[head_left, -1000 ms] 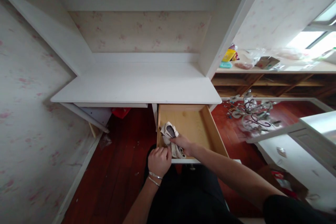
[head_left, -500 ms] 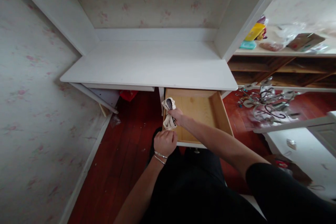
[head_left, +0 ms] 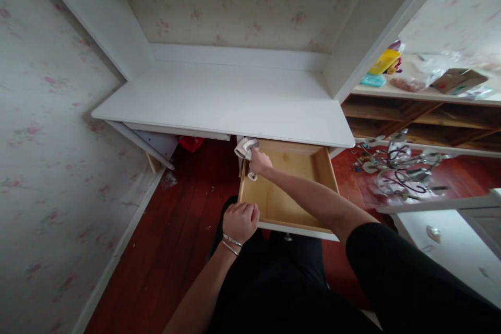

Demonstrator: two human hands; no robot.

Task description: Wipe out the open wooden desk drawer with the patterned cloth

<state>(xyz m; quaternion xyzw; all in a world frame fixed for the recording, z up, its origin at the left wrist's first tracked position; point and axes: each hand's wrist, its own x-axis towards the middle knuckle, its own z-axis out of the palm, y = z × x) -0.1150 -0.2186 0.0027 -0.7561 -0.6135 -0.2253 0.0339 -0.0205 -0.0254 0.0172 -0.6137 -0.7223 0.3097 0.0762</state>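
Observation:
A pulled-out wooden drawer point(head_left: 297, 193) with a white front sticks out from under the white desk point(head_left: 219, 96). My right hand point(head_left: 260, 162) is closed around a crumpled whitish cloth point(head_left: 246, 148), pressed over the drawer's left side wall close to the desk edge. Part of the cloth hangs below the fingers, inside the drawer. My left hand point(head_left: 241, 221), with two bangles on its wrist, is closed over the drawer's front left corner. A small knob point(head_left: 288, 237) shows on the drawer front.
A chandelier point(head_left: 403, 167) lies on the red wooden floor point(head_left: 180, 224) at right. Behind it stands a low shelf unit point(head_left: 415, 109) with bags and a cardboard box point(head_left: 457, 81) on top. A white cabinet point(head_left: 446, 245) is at lower right. Flowered wallpaper point(head_left: 47, 130) covers the left wall.
My right hand has moved the cloth away from me along the drawer's left side, up to the desk edge. My left hand stays at the front corner. The view has shifted slightly.

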